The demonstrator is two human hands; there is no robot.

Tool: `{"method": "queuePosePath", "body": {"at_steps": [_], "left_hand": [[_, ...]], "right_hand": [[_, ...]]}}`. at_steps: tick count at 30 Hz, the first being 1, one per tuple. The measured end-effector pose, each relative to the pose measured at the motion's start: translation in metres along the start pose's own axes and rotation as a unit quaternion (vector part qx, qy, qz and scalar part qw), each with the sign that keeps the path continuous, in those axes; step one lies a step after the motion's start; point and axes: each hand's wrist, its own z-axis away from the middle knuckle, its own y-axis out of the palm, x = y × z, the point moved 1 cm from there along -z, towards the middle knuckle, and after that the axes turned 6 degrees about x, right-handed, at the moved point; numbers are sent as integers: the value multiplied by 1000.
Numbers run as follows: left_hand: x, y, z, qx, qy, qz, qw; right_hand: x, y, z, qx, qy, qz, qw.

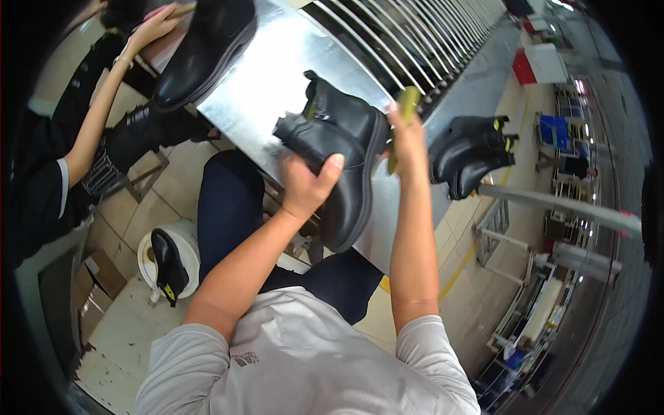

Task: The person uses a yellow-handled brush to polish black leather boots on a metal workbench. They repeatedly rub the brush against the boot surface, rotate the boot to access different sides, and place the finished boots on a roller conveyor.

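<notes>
Gripping a black boot (342,145) over the steel bench (270,76), my left hand (308,183) wraps its sole; my right hand (408,142) closes on a green tool (407,104) at its edge.

boot (342,149) between hands, metal table (270,83) behind, second boot (474,153) right

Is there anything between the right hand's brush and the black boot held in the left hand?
Nothing visible. The left hand grips the black boot over the metal table, and the right hand holds the yellow-green brush right at the boot's sole edge. The other boots lie off to the sides.
</notes>
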Motion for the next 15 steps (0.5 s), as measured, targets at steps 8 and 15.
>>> {"method": "queuePosePath", "body": {"at_steps": [8, 15], "left_hand": [[-70, 17, 47, 33, 56, -5, 998], [-129, 24, 74, 0, 44, 40, 998]], "right_hand": [[-9, -6, 89, 59, -117, -376, 917], [-8, -12, 135, 54, -135, -371, 917]]}}
